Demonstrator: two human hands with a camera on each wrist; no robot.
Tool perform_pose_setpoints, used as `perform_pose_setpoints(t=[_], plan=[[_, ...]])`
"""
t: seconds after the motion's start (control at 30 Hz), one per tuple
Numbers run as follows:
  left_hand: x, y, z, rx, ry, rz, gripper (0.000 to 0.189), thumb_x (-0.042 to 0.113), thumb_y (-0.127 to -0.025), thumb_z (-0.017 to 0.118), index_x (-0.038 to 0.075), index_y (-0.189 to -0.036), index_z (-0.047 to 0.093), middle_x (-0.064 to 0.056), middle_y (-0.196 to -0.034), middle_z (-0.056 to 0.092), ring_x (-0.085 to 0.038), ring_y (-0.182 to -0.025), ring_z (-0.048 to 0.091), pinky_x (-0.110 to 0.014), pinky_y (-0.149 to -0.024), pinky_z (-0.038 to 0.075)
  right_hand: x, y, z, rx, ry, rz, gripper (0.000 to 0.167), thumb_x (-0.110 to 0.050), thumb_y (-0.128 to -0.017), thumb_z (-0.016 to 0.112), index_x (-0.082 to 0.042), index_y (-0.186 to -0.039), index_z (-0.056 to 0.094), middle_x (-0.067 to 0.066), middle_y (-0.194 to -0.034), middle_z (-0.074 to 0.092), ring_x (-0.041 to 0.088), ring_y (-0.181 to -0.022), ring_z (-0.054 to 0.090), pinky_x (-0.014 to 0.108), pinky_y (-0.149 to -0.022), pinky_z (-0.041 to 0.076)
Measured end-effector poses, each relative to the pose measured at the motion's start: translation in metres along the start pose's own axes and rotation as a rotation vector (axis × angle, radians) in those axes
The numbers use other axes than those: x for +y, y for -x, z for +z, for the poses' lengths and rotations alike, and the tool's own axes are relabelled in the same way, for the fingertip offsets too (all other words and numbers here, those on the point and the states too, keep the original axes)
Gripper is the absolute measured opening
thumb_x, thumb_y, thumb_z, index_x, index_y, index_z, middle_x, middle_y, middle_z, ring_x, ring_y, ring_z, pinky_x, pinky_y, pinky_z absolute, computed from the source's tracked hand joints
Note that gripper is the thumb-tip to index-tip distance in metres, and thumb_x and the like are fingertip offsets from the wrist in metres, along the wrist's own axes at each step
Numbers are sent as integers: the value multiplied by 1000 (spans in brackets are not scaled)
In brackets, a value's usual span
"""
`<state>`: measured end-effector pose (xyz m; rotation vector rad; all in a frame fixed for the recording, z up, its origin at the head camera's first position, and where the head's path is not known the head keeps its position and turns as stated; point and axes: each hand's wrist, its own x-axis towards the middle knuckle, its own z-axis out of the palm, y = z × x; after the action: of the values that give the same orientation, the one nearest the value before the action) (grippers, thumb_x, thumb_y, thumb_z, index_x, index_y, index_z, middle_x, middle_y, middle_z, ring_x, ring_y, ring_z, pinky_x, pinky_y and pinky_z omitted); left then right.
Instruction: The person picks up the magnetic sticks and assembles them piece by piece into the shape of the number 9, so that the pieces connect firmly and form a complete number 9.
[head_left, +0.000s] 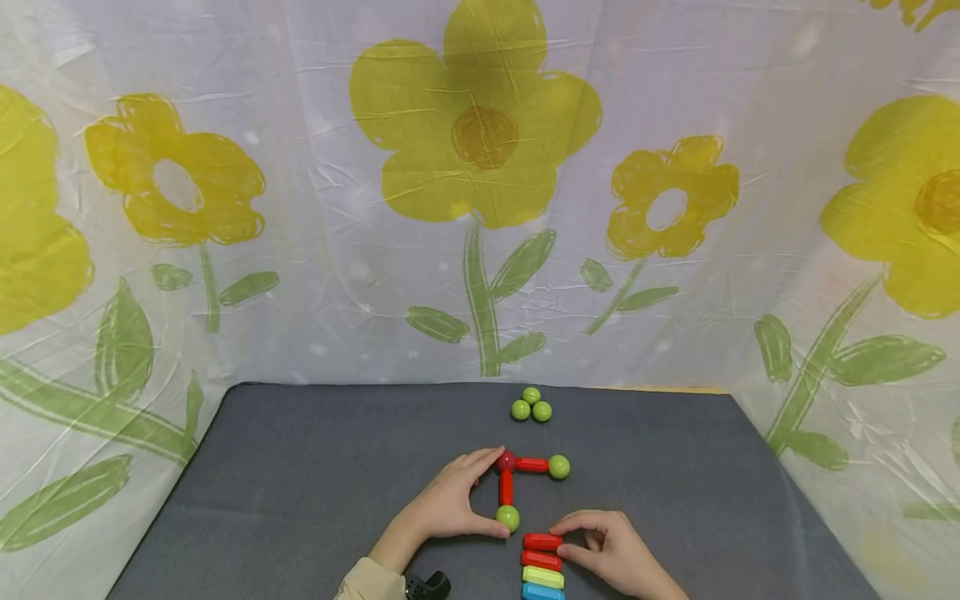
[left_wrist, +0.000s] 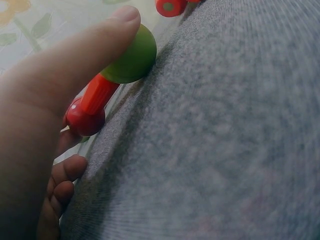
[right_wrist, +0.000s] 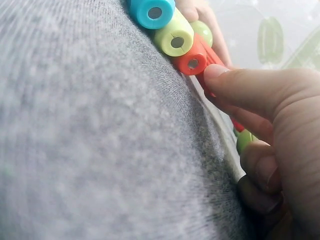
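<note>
An L-shaped build of magnetic pieces lies on the dark cloth. A red ball (head_left: 507,462) forms its corner, one red rod (head_left: 506,490) runs down to a green ball (head_left: 507,519), and another red rod (head_left: 532,465) leads right to a second green ball (head_left: 558,467). My left hand (head_left: 450,500) spans one side, index fingertip at the red ball and thumb on the near green ball (left_wrist: 137,57). Thumb and finger of my right hand (head_left: 615,550) pinch the end of the topmost red rod (head_left: 542,542) in a column of rods.
Below the pinched rod lie another red rod (head_left: 542,560), a yellow-green rod (head_left: 543,577) and a blue rod (head_left: 543,592), side by side. Three green balls (head_left: 531,403) cluster towards the back of the table (head_left: 337,433). A flowered curtain (head_left: 330,250) surrounds the sides and back.
</note>
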<state>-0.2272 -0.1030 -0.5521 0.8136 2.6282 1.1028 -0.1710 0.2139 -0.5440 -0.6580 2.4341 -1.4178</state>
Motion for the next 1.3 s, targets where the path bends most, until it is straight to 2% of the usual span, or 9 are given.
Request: perform_pose_setpoints(t=[0.13, 0.27, 0.6, 0.77, 0.97, 1.17, 1.3], plan=[[-1, 1, -1, -5, 7, -14, 116, 74, -77, 83, 25, -169, 32, 0, -167, 42, -32, -151, 42, -65, -118, 36, 0, -1, 1, 2, -16, 0, 20, -30, -94, 83, -23, -113, 83, -5, -108, 79, -2, -49, 37, 18, -48, 36], [-1, 0, -2, -9, 10, -27, 116, 74, -77, 82, 26, -169, 32, 0, -167, 42, -32, -151, 42, -65, -117, 36, -2, -5, -1, 17, -30, -45, 20, -27, -95, 82, -20, -114, 82, -3, -107, 79, -4, -48, 36, 17, -46, 36], [-1, -1, -1, -9, 0, -11, 116, 74, -78, 82, 24, -169, 31, -1, -167, 43, -32, -151, 42, -65, -117, 36, -6, -21, -9, 73, -50, -119, 22, -20, -94, 83, -15, -116, 81, 4, -103, 78, -4, -47, 33, 20, -43, 33], [-2, 0, -1, -14, 6, -18, 116, 74, -78, 82, 26, -170, 31, 0, -167, 42, -32, -151, 41, -66, -118, 36, -3, -27, -9, 110, -83, -96, 24, -18, -95, 82, -12, -118, 80, 4, -95, 75, -2, -46, 32, 20, -43, 31], [0, 0, -1, -7, 3, -16, 116, 74, -78, 82, 25, -169, 32, 0, -167, 42, -32, -152, 41, -66, -118, 36, 3, -26, -8, 126, -81, -35, 24, -19, -93, 84, -13, -116, 81, -3, -85, 69, -2, -44, 30, 18, -44, 30], [1, -1, 0, -12, 2, -25, 116, 74, -77, 83, 25, -169, 32, 2, -167, 42, -31, -152, 40, -65, -118, 36, 7, -23, -5, 117, -40, -31, 21, -22, -93, 84, -17, -113, 82, 0, -101, 77, -2, -45, 33, 19, -43, 31], [1, -1, 0, -10, -2, -31, 116, 74, -77, 83, 25, -169, 32, 2, -167, 42, -31, -152, 40, -65, -118, 35, 7, -23, -4, 109, -19, -39, 20, -24, -93, 85, -20, -112, 83, 0, -106, 79, -2, -46, 34, 18, -44, 33]])
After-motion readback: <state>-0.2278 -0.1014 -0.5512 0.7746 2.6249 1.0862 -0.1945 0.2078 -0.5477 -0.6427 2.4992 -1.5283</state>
